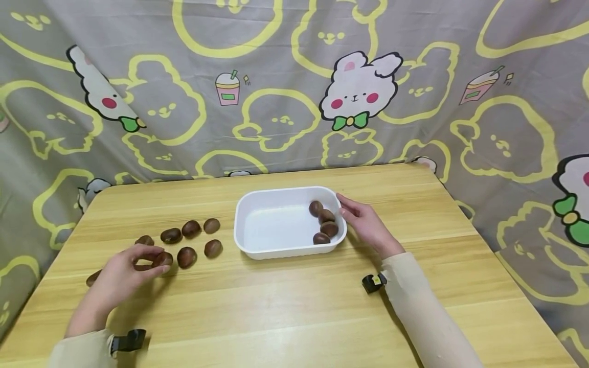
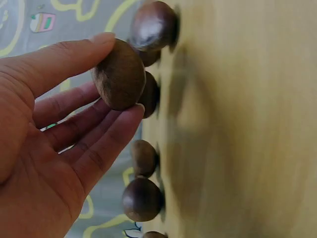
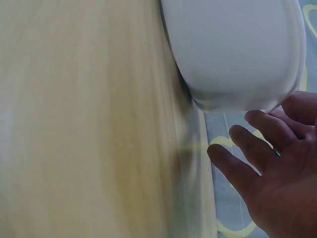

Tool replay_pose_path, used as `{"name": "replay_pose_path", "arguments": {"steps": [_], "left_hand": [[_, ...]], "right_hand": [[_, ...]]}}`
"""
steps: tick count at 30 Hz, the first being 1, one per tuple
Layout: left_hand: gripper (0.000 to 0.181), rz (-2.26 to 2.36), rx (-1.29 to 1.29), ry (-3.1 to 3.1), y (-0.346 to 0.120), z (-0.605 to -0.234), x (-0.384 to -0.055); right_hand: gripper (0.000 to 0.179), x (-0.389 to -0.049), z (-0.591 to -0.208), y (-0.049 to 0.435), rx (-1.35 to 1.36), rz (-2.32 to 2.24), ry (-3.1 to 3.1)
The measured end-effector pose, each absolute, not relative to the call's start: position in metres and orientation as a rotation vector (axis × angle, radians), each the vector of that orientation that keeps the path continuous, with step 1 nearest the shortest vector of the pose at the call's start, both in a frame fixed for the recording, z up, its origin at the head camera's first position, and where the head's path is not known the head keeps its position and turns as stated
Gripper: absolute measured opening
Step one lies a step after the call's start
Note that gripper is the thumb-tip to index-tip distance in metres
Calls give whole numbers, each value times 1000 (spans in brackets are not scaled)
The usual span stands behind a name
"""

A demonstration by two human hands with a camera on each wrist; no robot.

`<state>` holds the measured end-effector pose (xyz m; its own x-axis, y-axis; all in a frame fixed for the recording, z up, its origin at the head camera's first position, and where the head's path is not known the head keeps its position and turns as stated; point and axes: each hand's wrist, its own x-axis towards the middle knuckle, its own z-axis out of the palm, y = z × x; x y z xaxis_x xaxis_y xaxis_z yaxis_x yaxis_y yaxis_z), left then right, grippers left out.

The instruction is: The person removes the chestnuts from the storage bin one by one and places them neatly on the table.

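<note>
My left hand (image 1: pixel 120 278) pinches a brown chestnut (image 2: pixel 119 74) between thumb and fingertips, lifted off the table in the left wrist view. Around that hand, more chestnuts lie loosely on the wood, among them one chestnut (image 1: pixel 186 257) just to its right and another chestnut (image 1: pixel 171 235) behind. A white rectangular tray (image 1: pixel 276 252) stands mid-table, with several chestnuts (image 1: pixel 329 229) gathered at its right end. At the tray's right end, my right hand (image 1: pixel 368 227) holds the rim with thumb and forefinger. Its other fingers (image 3: pixel 242 171) spread apart from the tray wall.
The light wooden table (image 1: pixel 294 312) runs back to a grey curtain (image 1: pixel 276 61) printed with yellow outlines and rabbits. One chestnut (image 1: pixel 93 278) lies left of the left hand, partly hidden by it. Each wrist wears a small black camera mount (image 1: pixel 374 282).
</note>
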<state>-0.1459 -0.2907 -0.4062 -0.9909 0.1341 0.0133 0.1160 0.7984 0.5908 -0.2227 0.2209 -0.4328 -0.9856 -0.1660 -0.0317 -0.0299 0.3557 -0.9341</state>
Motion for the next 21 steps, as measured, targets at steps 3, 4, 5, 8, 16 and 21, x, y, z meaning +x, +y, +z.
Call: {"name": "replay_pose_path", "arguments": {"steps": [3,4,5,8,16,21], "left_hand": [[54,886,199,2938,-293,-411,-148],[54,865,196,2932,-294,-412,-148],[55,849,193,2926,-294,-413,-149],[57,819,185,2910,-297,-415,-151],[54,838,198,2887,-294,-416,-153],[57,807,195,2883,-292,-415,-152]], "right_hand": [[46,-223,-432,221,-182,-1711,2479],[46,-223,-432,221,-184,-1711,2480],[46,-223,-431,221,-186,-1707,2482],[46,-223,-431,222,-187,-1700,2489],[46,-223,-431,221,-185,-1711,2480],[46,-222,-431,222,-182,-1712,2478]]}}
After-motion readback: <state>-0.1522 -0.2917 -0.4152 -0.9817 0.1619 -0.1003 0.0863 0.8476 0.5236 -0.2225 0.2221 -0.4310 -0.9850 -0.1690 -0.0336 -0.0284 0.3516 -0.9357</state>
